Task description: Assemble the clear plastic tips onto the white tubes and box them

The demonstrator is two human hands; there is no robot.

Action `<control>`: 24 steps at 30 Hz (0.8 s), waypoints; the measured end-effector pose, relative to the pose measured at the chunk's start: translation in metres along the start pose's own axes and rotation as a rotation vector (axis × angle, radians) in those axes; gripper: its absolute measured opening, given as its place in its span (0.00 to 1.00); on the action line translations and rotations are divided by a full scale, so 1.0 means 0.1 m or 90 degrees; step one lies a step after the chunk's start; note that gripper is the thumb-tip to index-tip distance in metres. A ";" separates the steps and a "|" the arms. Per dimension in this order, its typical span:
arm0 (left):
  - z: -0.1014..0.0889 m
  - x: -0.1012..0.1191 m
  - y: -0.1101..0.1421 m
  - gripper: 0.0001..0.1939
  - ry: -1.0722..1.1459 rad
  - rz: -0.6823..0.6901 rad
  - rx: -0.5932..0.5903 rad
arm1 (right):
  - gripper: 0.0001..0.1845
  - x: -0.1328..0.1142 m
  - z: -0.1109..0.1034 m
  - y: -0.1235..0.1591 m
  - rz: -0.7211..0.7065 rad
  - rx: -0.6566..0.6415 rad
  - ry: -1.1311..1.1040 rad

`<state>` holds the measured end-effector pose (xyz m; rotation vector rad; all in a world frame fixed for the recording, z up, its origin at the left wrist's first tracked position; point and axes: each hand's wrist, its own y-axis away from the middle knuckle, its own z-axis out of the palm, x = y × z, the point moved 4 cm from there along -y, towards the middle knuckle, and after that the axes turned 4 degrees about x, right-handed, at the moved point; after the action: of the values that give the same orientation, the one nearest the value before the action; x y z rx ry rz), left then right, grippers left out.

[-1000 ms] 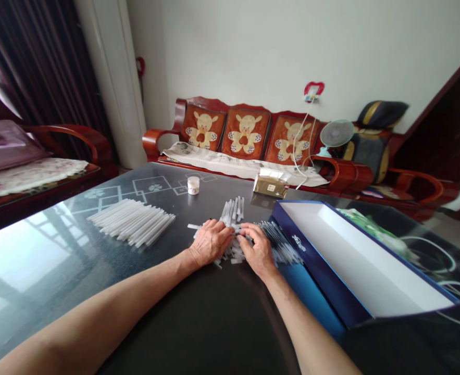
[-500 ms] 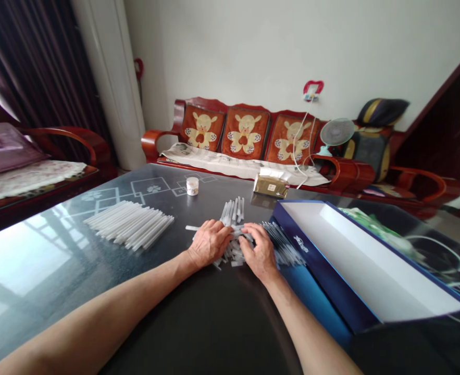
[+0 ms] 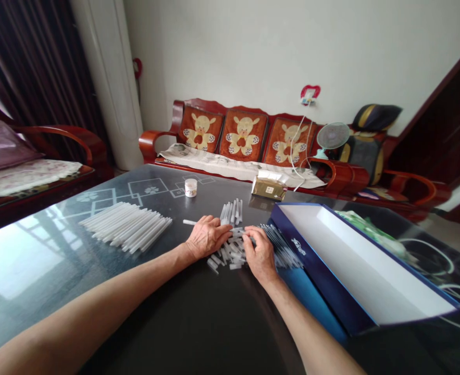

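Note:
My left hand is closed around a slim white pen-like stick, whose one end pokes out to the left past the knuckles. Close by on the right, my right hand pinches at the stick's other end, where a small pale piece shows between the two hands. Below and between them lies a heap of short translucent cap-like pieces. Just beyond the hands is a small bunch of whitish sticks. Thin dark-and-clear sticks lie beside my right hand, partly hidden by it.
A neat row of white sticks lies at left on the dark glossy table. Farther back stand a small white jar and a tissue pack. A long blue box with white inside takes up the right, a green-white bag behind it.
Both hands have drawn slightly apart, showing more of the small pieces below. The protruding stick end has shifted slightly left and up. The view has shifted a little.

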<state>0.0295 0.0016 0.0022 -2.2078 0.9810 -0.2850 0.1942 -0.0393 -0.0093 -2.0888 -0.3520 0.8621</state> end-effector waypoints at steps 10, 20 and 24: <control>0.03 -0.10 -0.20 0.15 -0.010 -0.049 0.032 | 0.11 0.09 -0.09 -0.34 -0.073 0.023 0.081; -0.09 -0.10 -0.17 0.15 0.011 0.061 0.066 | 0.12 -0.24 -0.01 -0.35 -0.151 -0.167 0.212; -0.19 -0.27 -0.23 0.17 0.058 0.010 0.098 | 0.09 0.01 -0.28 -0.49 -0.035 -0.125 0.281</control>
<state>0.0159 0.0221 0.0339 -2.0617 0.9910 -0.4421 0.2161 -0.0252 0.0402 -2.3653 -0.2606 0.3265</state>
